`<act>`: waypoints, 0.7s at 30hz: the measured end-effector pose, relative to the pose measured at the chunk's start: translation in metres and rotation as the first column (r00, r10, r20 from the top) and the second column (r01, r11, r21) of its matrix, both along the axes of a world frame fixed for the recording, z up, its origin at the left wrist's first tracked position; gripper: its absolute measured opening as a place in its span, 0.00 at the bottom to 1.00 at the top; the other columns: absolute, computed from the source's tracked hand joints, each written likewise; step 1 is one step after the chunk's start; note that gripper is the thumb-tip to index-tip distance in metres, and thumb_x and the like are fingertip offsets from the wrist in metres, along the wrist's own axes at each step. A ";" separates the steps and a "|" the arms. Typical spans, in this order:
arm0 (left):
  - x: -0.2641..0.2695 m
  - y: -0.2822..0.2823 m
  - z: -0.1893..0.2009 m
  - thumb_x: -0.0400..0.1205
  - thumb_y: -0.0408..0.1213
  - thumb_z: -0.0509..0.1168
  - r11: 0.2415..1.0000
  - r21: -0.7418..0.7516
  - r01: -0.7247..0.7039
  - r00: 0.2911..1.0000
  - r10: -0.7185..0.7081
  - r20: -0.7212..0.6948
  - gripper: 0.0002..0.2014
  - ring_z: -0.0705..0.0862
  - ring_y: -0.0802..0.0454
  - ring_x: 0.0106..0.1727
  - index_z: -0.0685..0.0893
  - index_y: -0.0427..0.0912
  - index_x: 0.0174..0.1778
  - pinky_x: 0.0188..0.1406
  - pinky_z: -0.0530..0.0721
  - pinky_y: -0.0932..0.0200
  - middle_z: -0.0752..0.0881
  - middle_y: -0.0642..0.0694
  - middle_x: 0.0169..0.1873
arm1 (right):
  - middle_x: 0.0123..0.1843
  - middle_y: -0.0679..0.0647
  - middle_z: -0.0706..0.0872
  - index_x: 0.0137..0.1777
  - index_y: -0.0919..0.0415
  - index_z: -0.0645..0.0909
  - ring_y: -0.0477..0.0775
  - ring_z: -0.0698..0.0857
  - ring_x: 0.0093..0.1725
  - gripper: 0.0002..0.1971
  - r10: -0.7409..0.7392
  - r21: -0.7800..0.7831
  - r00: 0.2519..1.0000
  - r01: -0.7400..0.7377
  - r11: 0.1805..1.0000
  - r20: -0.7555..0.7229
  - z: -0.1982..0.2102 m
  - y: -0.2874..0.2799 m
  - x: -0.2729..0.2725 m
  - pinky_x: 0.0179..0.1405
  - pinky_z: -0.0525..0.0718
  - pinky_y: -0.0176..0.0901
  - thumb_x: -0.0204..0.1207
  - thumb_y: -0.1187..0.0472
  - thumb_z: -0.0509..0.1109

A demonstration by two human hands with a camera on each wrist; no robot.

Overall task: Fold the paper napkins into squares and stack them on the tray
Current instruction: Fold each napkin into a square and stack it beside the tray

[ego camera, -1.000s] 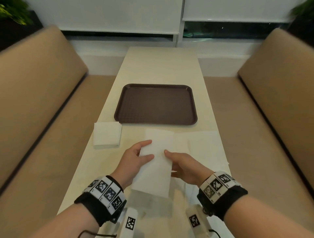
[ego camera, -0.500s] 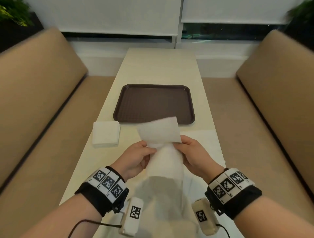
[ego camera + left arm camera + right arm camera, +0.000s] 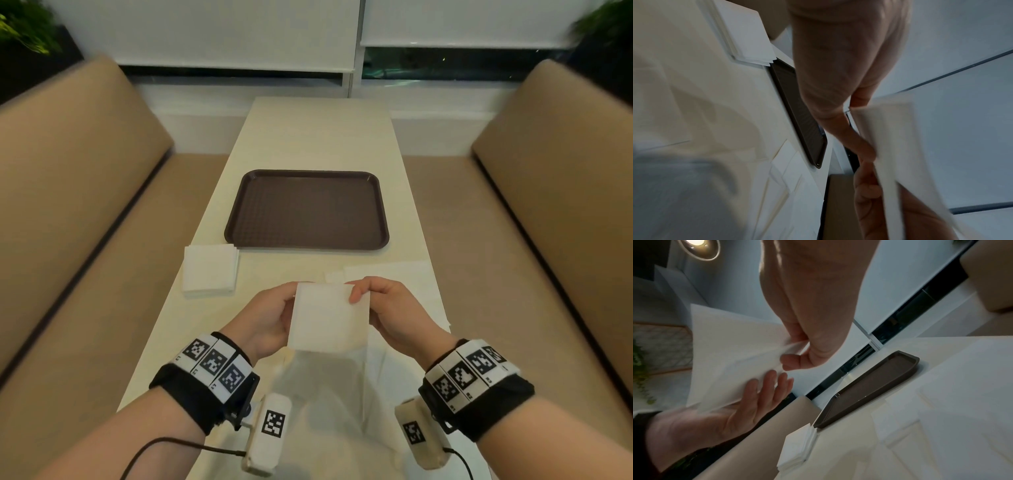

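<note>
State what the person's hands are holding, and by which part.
A folded paper napkin, lifted above the table: left hand at its left edge, right hand pinching its upper right corner.

**Where things lie on the table**

The tray [image 3: 308, 209] sits mid-table [image 3: 318, 137], between the two benches. Near its front left corner lies the stack of folded napkins [image 3: 209, 270]. Unfolded napkins [image 3: 404, 277] lie in front of the tray toward the right. In front of these, above the table, both hands hold a folded napkin [image 3: 329, 320] between them.
</note>
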State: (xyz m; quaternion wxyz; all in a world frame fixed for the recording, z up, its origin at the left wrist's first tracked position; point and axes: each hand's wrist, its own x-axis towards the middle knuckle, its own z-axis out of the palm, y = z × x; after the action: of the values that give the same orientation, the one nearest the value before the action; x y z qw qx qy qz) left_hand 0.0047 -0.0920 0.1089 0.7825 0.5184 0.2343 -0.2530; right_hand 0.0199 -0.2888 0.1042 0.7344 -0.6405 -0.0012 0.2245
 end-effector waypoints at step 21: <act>-0.027 -0.006 -0.010 0.82 0.45 0.64 0.752 0.659 -0.023 0.829 -0.353 0.433 0.07 0.83 0.55 0.39 0.84 0.51 0.41 0.40 0.81 0.55 0.87 0.50 0.36 | 0.31 0.49 0.76 0.33 0.56 0.73 0.50 0.75 0.36 0.17 0.568 -0.843 0.792 -0.134 0.520 0.224 0.013 0.025 -0.003 0.32 0.67 0.38 0.84 0.53 0.61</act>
State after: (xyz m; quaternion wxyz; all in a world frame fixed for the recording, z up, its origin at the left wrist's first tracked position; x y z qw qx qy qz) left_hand -0.0220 -0.0978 0.0992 0.5649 0.8212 0.0309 -0.0751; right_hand 0.0166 -0.2637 0.1173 0.2838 -0.9157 -0.2156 0.1857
